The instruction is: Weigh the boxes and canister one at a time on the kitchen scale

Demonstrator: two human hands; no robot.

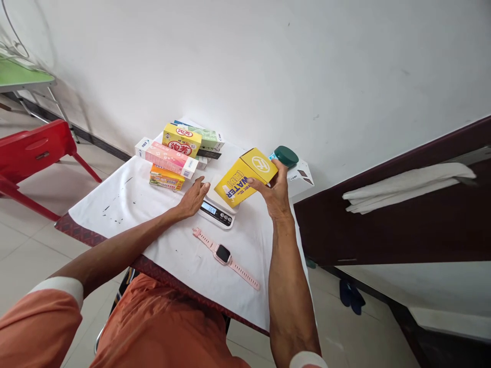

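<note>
Orange sleeve [42, 327] fills the lower left, with the left forearm [130, 243] reaching over the white tablecloth [153, 271]. The left hand [195, 198] is loosely open, fingers stretched out, holding nothing, beside the scale [219, 216]. Tilted over the scale, the yellow box [241, 179] looks like stiff, smooth card, probably light and dentable; a gentle pinch near one end should suit. The right hand [278, 191] grips its right end, thumb across the front, fingers mostly hidden behind.
</note>
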